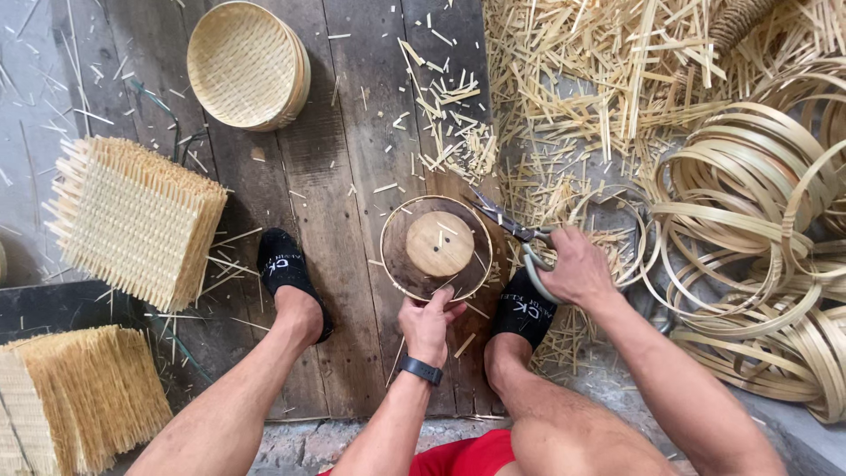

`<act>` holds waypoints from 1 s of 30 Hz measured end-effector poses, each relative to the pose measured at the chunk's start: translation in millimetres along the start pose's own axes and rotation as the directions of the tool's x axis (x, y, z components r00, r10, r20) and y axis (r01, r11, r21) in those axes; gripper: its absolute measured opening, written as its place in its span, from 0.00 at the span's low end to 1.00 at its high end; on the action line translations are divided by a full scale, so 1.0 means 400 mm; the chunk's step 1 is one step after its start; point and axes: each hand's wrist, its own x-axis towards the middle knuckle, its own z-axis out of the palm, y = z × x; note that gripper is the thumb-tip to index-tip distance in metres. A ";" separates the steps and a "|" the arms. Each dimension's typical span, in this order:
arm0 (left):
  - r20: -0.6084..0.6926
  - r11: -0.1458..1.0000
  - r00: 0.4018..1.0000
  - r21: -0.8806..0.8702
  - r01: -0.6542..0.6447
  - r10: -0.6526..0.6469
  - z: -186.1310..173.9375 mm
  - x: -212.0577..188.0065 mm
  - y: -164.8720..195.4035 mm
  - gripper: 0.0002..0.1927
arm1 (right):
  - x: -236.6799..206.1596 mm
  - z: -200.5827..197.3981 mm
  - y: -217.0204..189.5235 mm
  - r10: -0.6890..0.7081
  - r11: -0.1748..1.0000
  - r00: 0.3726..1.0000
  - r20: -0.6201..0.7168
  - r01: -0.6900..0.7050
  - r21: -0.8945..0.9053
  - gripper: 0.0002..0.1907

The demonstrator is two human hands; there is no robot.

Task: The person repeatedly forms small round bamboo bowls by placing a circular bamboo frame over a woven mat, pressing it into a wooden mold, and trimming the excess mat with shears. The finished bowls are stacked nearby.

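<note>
Head view looks straight down at a thin bamboo hoop (386,236) lying flat on the dark floor planks (344,176) between my feet, with a round wooden disc (440,243) resting inside it. My left hand (429,324) sits at the hoop's near edge, thumb and fingers pinched together on the rim there, a dark watch on that wrist. Just beyond the hoop's right side my right hand (577,269) is closed around the pale handles of a pair of scissors (502,220); the blades point up and to the left, their tips over the hoop's far right rim, and I cannot tell whether they touch it.

Both my feet wear black socks (284,269), one to the left of the hoop, one just under its right edge. To the right, a heap of coiled bamboo rings (749,203) spreads across the floor, and above it lies a litter of cut bamboo splints (582,79). Farther off at the upper left stands a stack of round woven trays (248,64); below it, piles of square woven mats (132,220) with fringed edges.
</note>
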 end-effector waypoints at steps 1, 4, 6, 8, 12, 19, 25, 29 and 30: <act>-0.005 1.000 1.000 -0.015 0.015 -0.015 0.003 -0.001 -0.002 0.14 | -0.011 0.017 -0.001 -0.041 0.999 0.995 -0.087 0.038 -0.036 0.32; 0.011 0.999 1.000 -0.034 0.014 -0.013 0.008 -0.006 -0.006 0.14 | -0.015 0.051 0.001 -0.055 0.994 0.995 -0.085 0.046 -0.096 0.28; 0.020 1.000 1.000 -0.029 -0.002 0.003 0.010 -0.007 -0.003 0.14 | -0.008 0.061 0.007 -0.072 0.992 0.994 -0.084 0.063 -0.107 0.27; 0.015 1.000 1.000 -0.005 -0.010 0.010 0.012 -0.007 0.003 0.14 | -0.004 0.064 0.015 -0.084 0.991 0.992 -0.090 0.074 -0.109 0.23; 0.030 1.000 0.999 -0.022 0.013 -0.012 0.007 -0.004 0.007 0.14 | 0.010 0.059 0.020 0.053 0.998 0.998 0.019 -0.053 -0.016 0.20; -0.007 0.946 0.980 0.262 -0.189 0.198 -0.068 0.043 0.028 0.24 | 0.180 0.025 -0.023 0.384 0.877 0.923 -0.004 -0.364 0.314 0.35; 0.154 0.778 0.865 0.384 -0.497 0.477 -0.088 0.089 0.124 0.20 | 0.259 -0.014 -0.097 0.496 0.707 0.851 -0.175 -0.279 0.649 0.35; 0.260 0.600 0.810 0.562 -0.570 0.527 -0.036 0.032 0.164 0.24 | 0.147 -0.038 -0.173 0.172 0.668 0.974 -0.149 -0.004 0.744 0.33; 0.348 0.524 0.735 0.531 -0.666 0.582 -0.019 0.018 0.175 0.23 | 0.116 -0.044 -0.191 0.087 0.651 0.992 -0.093 0.014 0.759 0.38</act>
